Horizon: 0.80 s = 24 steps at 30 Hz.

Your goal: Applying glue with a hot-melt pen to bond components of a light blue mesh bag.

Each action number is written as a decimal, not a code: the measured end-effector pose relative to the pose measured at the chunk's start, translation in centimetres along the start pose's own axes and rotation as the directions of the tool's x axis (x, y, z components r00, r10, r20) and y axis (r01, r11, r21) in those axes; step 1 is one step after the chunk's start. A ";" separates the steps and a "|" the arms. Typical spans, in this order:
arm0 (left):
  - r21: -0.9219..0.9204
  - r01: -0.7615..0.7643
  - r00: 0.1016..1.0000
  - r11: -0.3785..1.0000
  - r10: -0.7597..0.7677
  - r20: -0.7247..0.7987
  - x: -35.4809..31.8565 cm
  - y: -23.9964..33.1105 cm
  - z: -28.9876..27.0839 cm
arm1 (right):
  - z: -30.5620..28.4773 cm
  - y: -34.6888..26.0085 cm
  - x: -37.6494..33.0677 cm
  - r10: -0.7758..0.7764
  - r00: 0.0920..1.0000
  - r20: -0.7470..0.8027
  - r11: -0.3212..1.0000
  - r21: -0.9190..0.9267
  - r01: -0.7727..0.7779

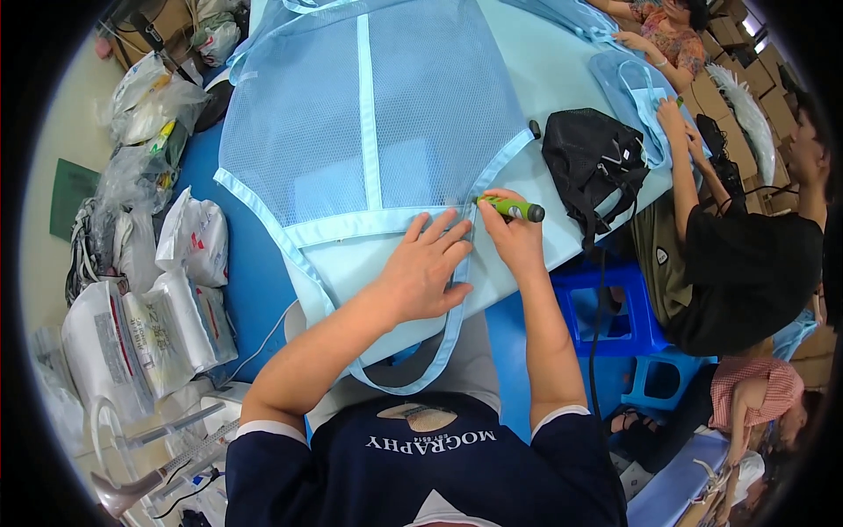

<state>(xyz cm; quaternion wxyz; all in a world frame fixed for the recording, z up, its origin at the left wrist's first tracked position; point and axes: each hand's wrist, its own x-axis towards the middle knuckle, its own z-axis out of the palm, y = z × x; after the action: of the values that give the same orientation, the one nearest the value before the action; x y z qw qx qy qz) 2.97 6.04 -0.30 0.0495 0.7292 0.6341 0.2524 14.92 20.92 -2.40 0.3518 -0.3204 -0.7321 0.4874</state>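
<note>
A large blue mesh bag-like piece (299, 114) with pale blue trim lies spread over the table in front of me, and a band runs down its middle. My left hand (426, 268) rests flat on its near trim, fingers spread. Just to the right, my right hand (514, 237) grips a green pen-like tool with a black end (509, 208), its tip close to the trim corner. Where exactly the tip touches is hidden by my fingers. A strap loop (430, 373) of the same trim hangs over the near table edge, below my left hand.
A black bag (590, 162) lies on the table to the right. Beyond it, people handle similar blue mesh pieces (628, 88). Blue stools (606, 307) stand at the right, with a dark cable (600, 342) hanging nearby. Plastic-wrapped packages (158, 325) pile up at the left.
</note>
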 end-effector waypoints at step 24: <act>0.100 0.053 0.998 0.994 -0.049 -0.036 0.6 0.9 -0.5 | -0.9 -1.2 0.2 0.140 0.983 0.118 0.982 0.115 -0.153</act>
<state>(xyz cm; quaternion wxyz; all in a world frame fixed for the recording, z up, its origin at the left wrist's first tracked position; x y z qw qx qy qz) 3.64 6.34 0.67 0.0082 0.7100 0.6653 0.2308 15.43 21.17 -0.99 0.2935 -0.3240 -0.6932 0.5730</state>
